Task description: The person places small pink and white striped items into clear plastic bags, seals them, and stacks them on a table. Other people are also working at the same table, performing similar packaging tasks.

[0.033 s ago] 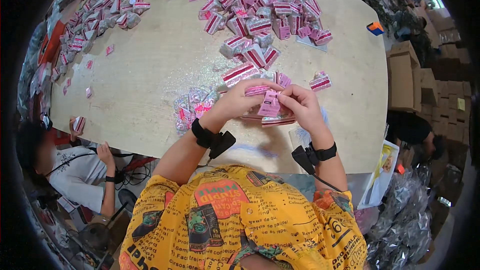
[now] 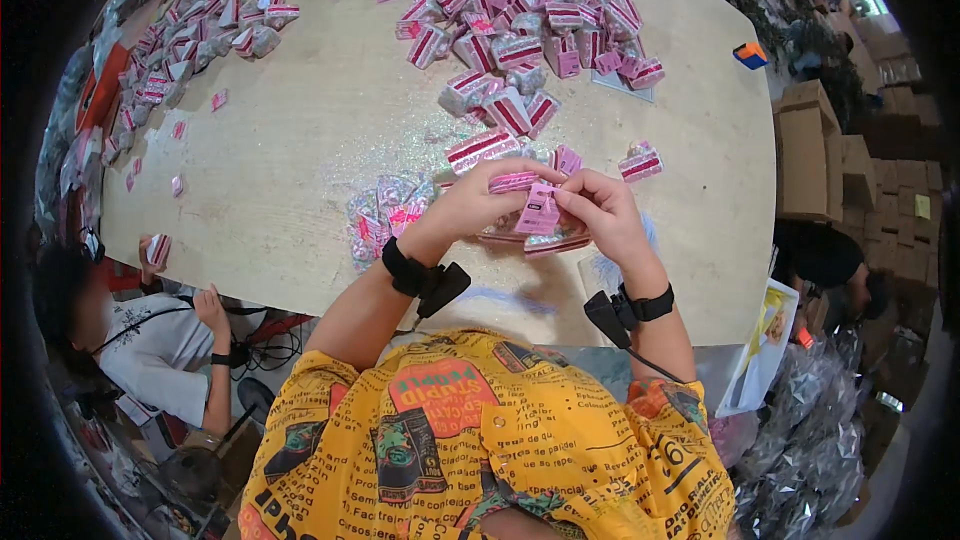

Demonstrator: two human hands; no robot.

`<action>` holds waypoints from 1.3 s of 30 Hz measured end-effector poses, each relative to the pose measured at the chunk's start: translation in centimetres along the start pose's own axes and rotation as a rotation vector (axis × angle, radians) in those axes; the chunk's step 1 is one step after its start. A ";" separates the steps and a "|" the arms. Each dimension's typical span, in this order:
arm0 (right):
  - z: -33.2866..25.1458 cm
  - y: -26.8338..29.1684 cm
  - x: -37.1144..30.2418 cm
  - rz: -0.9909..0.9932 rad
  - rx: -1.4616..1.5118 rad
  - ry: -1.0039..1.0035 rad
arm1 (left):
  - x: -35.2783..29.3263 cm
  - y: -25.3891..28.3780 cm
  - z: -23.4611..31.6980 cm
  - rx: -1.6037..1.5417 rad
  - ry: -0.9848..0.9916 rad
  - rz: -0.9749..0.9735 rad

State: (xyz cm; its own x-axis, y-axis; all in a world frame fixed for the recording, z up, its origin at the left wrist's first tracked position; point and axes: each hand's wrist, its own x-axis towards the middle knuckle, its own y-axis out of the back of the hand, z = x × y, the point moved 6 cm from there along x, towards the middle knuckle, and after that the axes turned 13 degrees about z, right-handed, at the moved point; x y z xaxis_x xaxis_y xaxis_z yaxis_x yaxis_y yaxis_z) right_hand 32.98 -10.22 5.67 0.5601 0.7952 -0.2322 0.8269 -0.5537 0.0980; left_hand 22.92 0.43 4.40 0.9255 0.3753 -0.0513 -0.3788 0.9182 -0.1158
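My left hand [image 2: 475, 202] is closed around a glittery cake-slice ornament [image 2: 514, 181] with pink and white layers; the fingers hide much of it. From it hangs a pink card tag [image 2: 540, 212]. Thumb and forefinger of my right hand [image 2: 608, 212] pinch the tag's upper edge; any string there is too small to make out. Beneath the hands lie more slices, among them one with a red stripe [image 2: 556, 242]. Just beyond my fingers rests a larger red-striped slice [image 2: 482, 150]. A bundle of clear-wrapped pieces [image 2: 385, 217] sits left of my left wrist.
Wrapped slices form a big heap [image 2: 520, 30] at the far side and another pile [image 2: 190, 40] at far left. One slice [image 2: 641, 162] lies apart at right. Cardboard boxes [image 2: 808, 155] stand beyond the table's right edge. A co-worker [image 2: 165, 340] sits at the left, holding a slice.
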 end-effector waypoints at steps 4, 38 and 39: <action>-0.1 0.0 0.1 -0.044 -0.002 -0.065 | -0.3 -0.5 -0.2 -0.199 0.042 0.040; 15.8 5.9 13.9 0.216 -0.928 0.120 | -4.0 3.2 -2.7 0.134 0.153 0.636; 15.6 6.4 13.9 0.162 -0.849 0.083 | -3.9 3.1 -2.7 0.134 0.129 0.646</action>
State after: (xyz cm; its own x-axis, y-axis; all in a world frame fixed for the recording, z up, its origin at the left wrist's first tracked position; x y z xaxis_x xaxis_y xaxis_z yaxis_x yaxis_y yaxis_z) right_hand 45.28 -6.55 -12.03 0.6489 0.7561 -0.0852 0.4762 -0.3162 0.8205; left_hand 18.11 1.51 1.60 0.5020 0.8442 -0.1878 -0.8450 0.5251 0.1017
